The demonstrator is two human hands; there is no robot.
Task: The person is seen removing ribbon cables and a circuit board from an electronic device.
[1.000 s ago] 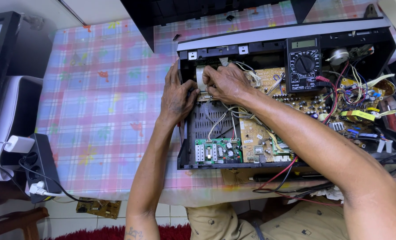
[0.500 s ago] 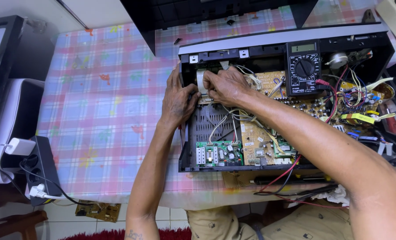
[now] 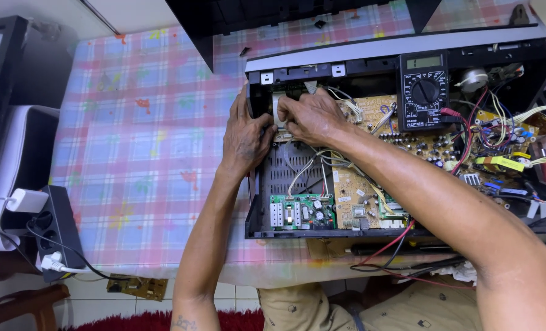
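Note:
An opened black electronic device (image 3: pixel 256 227) lies on the table, its circuit boards and wires exposed. My left hand (image 3: pixel 246 136) rests on the device's left wall, fingers reaching inside. My right hand (image 3: pixel 309 115) is beside it in the top-left corner of the case, and both pinch a flat white ribbon cable (image 3: pixel 278 105) near the front panel. A green circuit board (image 3: pixel 302 212) sits at the near edge, a tan main board (image 3: pixel 363 195) beside it.
A black multimeter (image 3: pixel 425 91) with red and black leads rests on the device's back right. A tangle of coloured wires (image 3: pixel 499 141) fills the right side. A power strip with plugs (image 3: pixel 52 233) sits at the table's left edge, on a pink checked tablecloth (image 3: pixel 138 153).
Both hands stay on the same corner of the device; the fingers have shifted slightly on the ribbon cable.

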